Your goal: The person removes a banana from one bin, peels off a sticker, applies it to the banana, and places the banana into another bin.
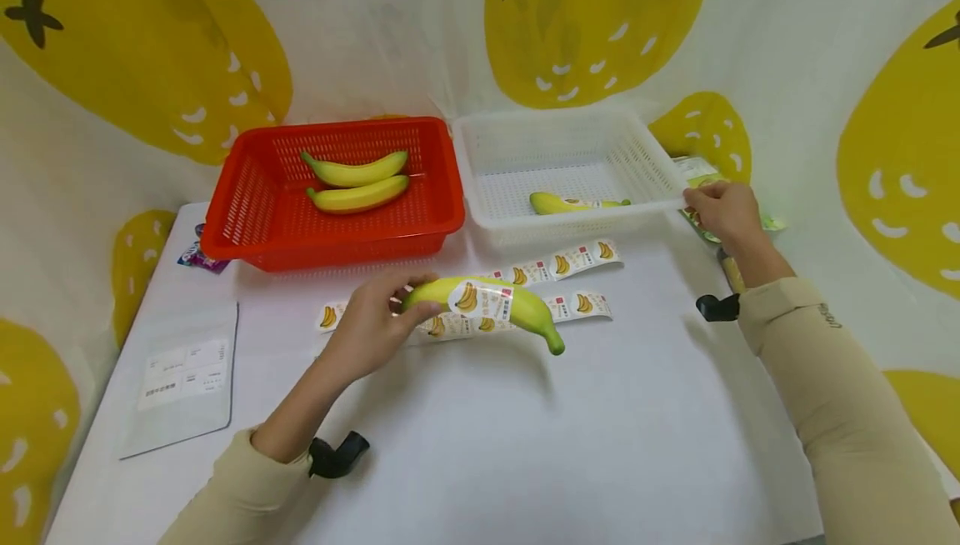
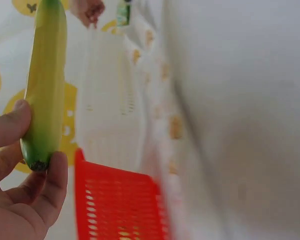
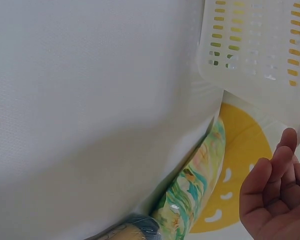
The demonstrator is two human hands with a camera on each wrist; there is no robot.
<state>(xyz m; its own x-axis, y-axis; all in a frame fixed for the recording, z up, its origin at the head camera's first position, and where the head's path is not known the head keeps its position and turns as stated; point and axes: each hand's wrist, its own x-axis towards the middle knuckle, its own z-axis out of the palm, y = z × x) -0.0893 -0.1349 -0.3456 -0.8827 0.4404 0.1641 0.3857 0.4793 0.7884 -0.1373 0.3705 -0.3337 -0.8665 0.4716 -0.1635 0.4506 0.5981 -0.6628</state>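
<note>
My left hand [image 1: 372, 322] grips one end of a banana [image 1: 534, 312] that bears a printed sticker, held above the table. In the left wrist view the thumb and fingers pinch the banana [image 2: 46, 85] near its dark tip. My right hand [image 1: 726, 210] pinches the right rim of the white basket [image 1: 577, 216]. Inside that basket lies another stickered banana [image 1: 551, 202]. The right wrist view has the right hand [image 3: 277, 195] with curled fingers at the basket's corner [image 3: 260, 95]. Two strips of banana stickers [image 1: 592, 305] lie on the table, partly behind the held banana.
A red basket [image 1: 337, 255] with two bananas [image 1: 358, 195] stands at the back left. On the left lie a grey pouch with a label [image 1: 187, 378] and a small purple packet [image 1: 198, 257]. A green patterned packet [image 3: 195, 180] lies right of the white basket.
</note>
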